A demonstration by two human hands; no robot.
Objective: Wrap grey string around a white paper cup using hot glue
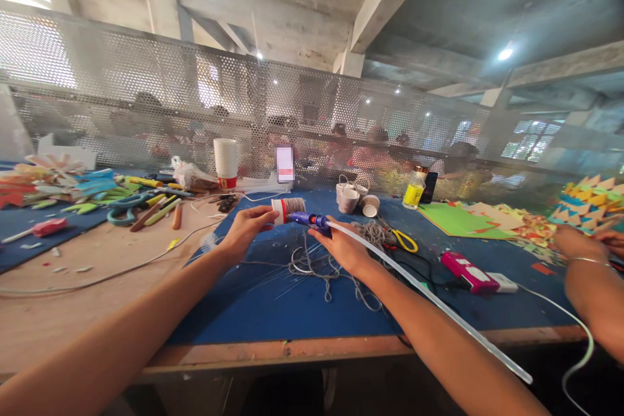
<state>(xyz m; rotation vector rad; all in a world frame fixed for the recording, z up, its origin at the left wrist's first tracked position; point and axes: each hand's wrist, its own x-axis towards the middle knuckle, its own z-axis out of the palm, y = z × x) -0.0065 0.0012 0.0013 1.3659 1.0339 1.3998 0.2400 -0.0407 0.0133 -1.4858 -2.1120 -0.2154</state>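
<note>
My left hand (251, 227) is closed on a paper cup (294, 207) lying on its side in the air, with grey cord wound around part of it. In my right hand (344, 244) is a blue hot glue gun (308, 218), its nozzle close to the cup's wall; I cannot tell whether they touch. A long clear glue stick (429, 292) sticks out of the gun's back, above my right forearm. Loose grey cord (312, 266) lies in loops on the blue mat (234, 312) below my hands.
Beyond my hands stand small cord-wrapped cups (348, 199), a phone (285, 164) and a yellow-labelled bottle (415, 187). Yellow-handled scissors (405, 240) and a pink power strip (468, 272) lie right. Stacked cups (225, 159) and teal scissors (127, 208) are left. Another person's hand (580, 244) is far right.
</note>
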